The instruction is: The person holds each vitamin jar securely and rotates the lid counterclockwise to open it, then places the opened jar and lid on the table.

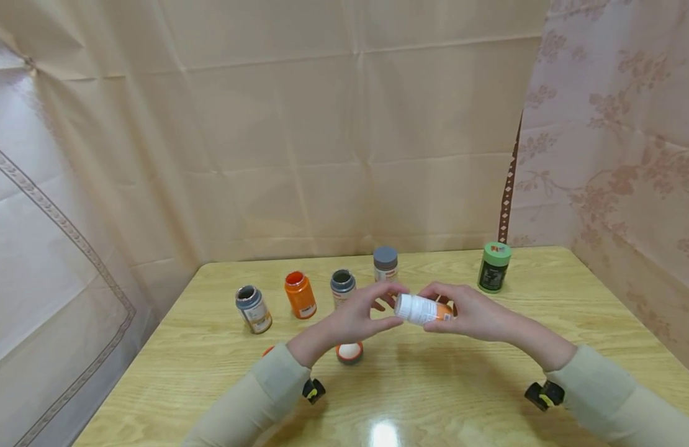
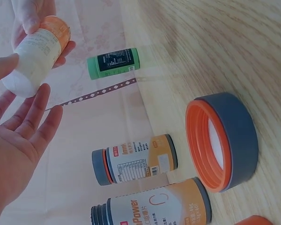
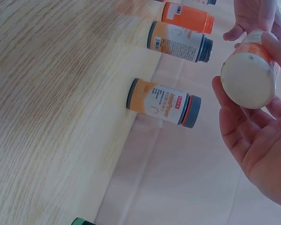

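Note:
A white pill bottle [image 1: 424, 310] with an orange band is tilted on its side above the table, its white cap [image 1: 403, 307] towards the left. My right hand [image 1: 481, 315] holds it around the body near the base, thumb on one side and fingers on the other. My left hand [image 1: 355, 315] is at the cap end, its fingers spread loosely around the cap. In the left wrist view, the left thumb overlaps the cap and the fingertips lie close under it. The round bottle base [image 3: 248, 80] faces the right wrist camera.
Uncapped on the table stand a grey-necked bottle [image 1: 257, 312], an orange bottle [image 1: 301, 298] and another grey-necked bottle [image 1: 342, 282]. Behind are a grey-capped bottle [image 1: 385, 259] and, right, a green-lidded jar [image 1: 493, 272]. An upturned grey-and-orange lid [image 2: 239, 140] lies near the left forearm.

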{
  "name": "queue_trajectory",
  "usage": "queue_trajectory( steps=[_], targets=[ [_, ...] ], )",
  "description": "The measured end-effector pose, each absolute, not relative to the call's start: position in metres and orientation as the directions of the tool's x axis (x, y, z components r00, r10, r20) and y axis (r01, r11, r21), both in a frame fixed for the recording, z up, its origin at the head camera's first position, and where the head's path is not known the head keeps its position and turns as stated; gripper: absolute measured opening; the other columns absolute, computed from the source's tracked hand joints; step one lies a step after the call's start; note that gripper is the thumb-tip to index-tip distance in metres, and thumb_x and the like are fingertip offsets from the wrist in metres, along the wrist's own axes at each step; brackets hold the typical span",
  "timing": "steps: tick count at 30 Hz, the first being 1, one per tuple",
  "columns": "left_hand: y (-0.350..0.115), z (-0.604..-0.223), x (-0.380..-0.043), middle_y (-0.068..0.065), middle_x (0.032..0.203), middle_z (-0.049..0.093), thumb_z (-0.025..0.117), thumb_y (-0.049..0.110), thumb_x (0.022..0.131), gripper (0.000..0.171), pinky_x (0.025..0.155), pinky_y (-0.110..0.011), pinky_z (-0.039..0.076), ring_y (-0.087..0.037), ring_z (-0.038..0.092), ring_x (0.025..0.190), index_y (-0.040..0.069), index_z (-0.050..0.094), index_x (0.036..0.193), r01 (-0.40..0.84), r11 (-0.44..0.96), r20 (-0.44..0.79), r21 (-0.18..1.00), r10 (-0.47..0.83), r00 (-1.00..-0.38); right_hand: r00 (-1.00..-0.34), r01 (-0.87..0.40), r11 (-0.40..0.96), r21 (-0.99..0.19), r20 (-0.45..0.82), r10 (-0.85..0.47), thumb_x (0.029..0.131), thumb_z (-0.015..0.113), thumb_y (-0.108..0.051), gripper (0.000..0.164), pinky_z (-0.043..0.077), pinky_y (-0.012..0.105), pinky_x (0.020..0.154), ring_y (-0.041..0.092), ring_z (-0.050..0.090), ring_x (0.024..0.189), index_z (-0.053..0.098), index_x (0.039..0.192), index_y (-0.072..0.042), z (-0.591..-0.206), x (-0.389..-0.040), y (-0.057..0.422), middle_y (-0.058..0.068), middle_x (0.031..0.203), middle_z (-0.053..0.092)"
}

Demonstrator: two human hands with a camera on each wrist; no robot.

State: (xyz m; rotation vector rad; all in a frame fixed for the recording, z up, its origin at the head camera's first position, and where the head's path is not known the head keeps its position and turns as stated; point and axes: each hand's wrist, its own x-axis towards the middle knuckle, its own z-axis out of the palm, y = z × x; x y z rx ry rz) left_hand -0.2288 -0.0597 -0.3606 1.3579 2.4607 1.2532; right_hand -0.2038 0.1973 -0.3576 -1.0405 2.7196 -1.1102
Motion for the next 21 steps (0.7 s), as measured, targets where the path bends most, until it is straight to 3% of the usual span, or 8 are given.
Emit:
queue_trajectory(
  steps=[10, 15, 21],
  targets=[
    [-0.0597, -0.3629, -0.2293, 0.007, 0.106, 0.062, 0.070, 0.026, 0.091, 0.041, 0.083, -0.027, 0.050, -0.008, 0.058, 0.092, 0.014, 0.056, 0.127, 0.601, 0.322, 0.243, 0.732, 0.700, -0.672, -0.779, -0.573, 0.525, -0.629, 0.220, -0.587, 0.086, 0.075, -0.036, 0.038, 0.047, 0.025, 0.059, 0.018, 0.055, 0.079, 0.060, 0.116, -0.018, -0.3583, -0.2025, 0.1967, -0.004, 0.093, 0.061],
    [-0.0601, -0.3640, -0.2302, 0.005, 0.122, 0.059, 0.072, 0.028, 0.090, 0.052, 0.087, -0.029, 0.048, -0.013, 0.057, 0.104, 0.014, 0.051, 0.135, 0.619, 0.331, 0.259, 0.712, 0.696, -0.670, -0.779, -0.571, 0.522, -0.634, 0.218, -0.588, 0.086, 0.074, -0.036, 0.039, 0.047, 0.025, 0.059, 0.016, 0.054, 0.078, 0.060, 0.116, -0.016, -0.3579, -0.2021, 0.1980, -0.003, 0.092, 0.060],
    [-0.0596, -0.3621, -0.2298, -0.003, 0.133, 0.054, 0.076, 0.017, 0.086, 0.058, 0.089, -0.030, 0.048, -0.019, 0.055, 0.116, 0.011, 0.048, 0.136, 0.689, 0.280, 0.333, 0.668, 0.716, -0.614, -0.788, -0.559, 0.529, -0.638, 0.209, -0.579, 0.086, 0.074, -0.037, 0.040, 0.046, 0.025, 0.059, 0.015, 0.053, 0.078, 0.060, 0.116, -0.015, -0.3562, -0.2017, 0.1988, -0.003, 0.092, 0.060]
  ],
)
